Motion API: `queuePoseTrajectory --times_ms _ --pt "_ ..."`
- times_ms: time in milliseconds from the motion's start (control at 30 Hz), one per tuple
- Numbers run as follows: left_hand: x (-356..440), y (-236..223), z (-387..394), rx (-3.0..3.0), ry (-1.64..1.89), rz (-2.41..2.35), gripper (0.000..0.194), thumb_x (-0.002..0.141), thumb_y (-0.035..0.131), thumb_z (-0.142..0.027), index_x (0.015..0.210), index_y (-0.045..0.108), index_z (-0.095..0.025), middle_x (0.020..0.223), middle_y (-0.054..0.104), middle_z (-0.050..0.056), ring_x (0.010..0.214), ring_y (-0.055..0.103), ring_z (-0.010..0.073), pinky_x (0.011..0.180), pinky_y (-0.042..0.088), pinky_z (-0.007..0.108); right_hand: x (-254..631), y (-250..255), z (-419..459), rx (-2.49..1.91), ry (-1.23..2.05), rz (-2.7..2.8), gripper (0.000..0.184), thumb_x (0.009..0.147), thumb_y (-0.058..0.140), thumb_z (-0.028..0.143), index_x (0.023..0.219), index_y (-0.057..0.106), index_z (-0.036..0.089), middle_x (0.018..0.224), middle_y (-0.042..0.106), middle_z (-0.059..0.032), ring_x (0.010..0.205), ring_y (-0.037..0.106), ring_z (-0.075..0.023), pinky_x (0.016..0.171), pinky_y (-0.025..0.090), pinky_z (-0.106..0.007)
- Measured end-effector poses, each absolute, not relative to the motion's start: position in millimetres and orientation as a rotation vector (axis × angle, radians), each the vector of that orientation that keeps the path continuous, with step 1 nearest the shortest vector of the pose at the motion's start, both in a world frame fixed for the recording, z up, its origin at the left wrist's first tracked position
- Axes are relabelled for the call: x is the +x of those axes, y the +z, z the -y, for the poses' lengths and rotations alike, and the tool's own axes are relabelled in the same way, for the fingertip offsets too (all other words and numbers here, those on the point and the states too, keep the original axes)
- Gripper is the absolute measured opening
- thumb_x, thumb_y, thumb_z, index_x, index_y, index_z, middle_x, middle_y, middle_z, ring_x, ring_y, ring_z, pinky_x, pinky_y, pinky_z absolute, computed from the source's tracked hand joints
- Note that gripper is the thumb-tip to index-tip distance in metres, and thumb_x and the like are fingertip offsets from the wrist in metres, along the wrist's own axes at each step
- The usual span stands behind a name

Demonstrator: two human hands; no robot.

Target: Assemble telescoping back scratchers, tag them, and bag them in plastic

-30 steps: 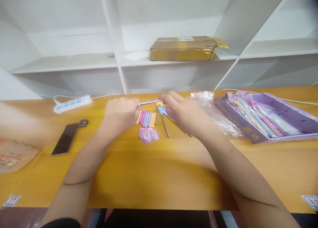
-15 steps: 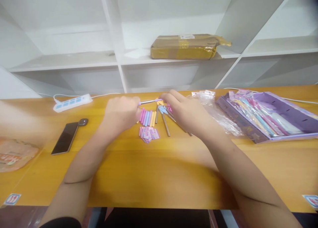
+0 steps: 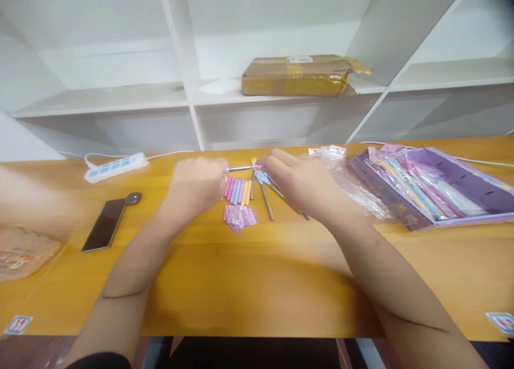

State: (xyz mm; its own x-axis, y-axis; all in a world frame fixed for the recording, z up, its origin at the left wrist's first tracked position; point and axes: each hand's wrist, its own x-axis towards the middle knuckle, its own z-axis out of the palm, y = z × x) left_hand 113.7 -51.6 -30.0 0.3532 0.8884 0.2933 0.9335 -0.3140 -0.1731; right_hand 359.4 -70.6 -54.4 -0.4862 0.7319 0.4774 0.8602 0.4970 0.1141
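Note:
Between my two hands a back scratcher with a thin metal rod (image 3: 240,168) and purple ends lies level above the table. My left hand (image 3: 198,184) is closed round its purple handle end. My right hand (image 3: 295,179) pinches the other purple end, mostly hidden by the fingers. Just below lie more metal-rod scratchers, one with a blue claw-shaped head (image 3: 262,177) and one with a yellow head (image 3: 254,162). A row of pink, purple, blue and yellow handles (image 3: 239,190) sits beside my left hand, with a pile of small pink cards (image 3: 240,217) nearer me.
Clear plastic bags (image 3: 353,184) and a purple box (image 3: 425,227) of wrapped items lie to the right. At left are a phone (image 3: 104,224), a small dark object (image 3: 133,198), a power strip (image 3: 116,168) and an orange packet (image 3: 28,251). A taped carton (image 3: 295,77) sits on the shelf.
The held scratcher's right end has dropped slightly, so the rod is now more level. My right hand has shifted a little down and left, covering the pink head beside it.

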Motion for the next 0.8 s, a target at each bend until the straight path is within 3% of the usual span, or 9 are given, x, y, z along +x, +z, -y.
queuePoseTrajectory --times_ms 200,333,467,633,800 --pt "114 -29 51 -2.311 -0.184 1.62 0.021 0.087 0.055 -0.018 0.086 0.075 -0.021 0.066 0.063 0.011 0.062 0.058 0.0281 0.063 0.028 0.038 366 -49 66 -1.152 -0.531 2.335 0.033 0.11 0.044 0.013 0.116 0.075 0.02 0.102 0.07 -0.0082 0.086 0.053 -0.0173 0.074 0.031 -0.032" --pt "116 -28 52 -2.315 -0.199 1.618 0.019 0.088 0.054 -0.018 0.085 0.073 -0.021 0.065 0.062 0.009 0.06 0.055 0.0254 0.062 0.024 0.037 370 -46 66 -1.117 -0.577 2.287 0.039 0.112 0.04 0.014 0.111 0.078 0.022 0.105 0.072 -0.0081 0.093 0.055 -0.0189 0.081 0.035 -0.035" --pt "119 -28 53 -2.294 -0.266 1.635 0.018 0.087 0.054 -0.016 0.079 0.069 -0.021 0.064 0.06 0.008 0.058 0.049 0.0227 0.061 0.02 0.036 378 -47 64 -1.144 -0.604 2.204 0.037 0.114 0.042 0.024 0.12 0.079 0.028 0.11 0.071 -0.0092 0.1 0.059 -0.0211 0.086 0.041 -0.039" --pt "118 -32 53 -2.278 -0.363 1.556 0.019 0.087 0.053 -0.017 0.071 0.064 -0.021 0.062 0.057 0.007 0.056 0.04 0.0198 0.061 0.017 0.037 393 -50 59 -1.147 -0.563 2.169 0.028 0.11 0.055 0.038 0.117 0.081 0.031 0.093 0.068 -0.0094 0.093 0.062 -0.0236 0.089 0.047 -0.047" --pt "114 -38 43 -2.306 -0.46 1.492 0.019 0.084 0.055 -0.016 0.067 0.06 -0.021 0.057 0.051 0.004 0.055 0.037 0.0186 0.062 0.019 0.036 408 -52 53 -1.178 -0.594 2.158 0.033 0.112 0.052 0.045 0.111 0.081 0.03 0.088 0.068 -0.0091 0.092 0.063 -0.0246 0.094 0.05 -0.052"
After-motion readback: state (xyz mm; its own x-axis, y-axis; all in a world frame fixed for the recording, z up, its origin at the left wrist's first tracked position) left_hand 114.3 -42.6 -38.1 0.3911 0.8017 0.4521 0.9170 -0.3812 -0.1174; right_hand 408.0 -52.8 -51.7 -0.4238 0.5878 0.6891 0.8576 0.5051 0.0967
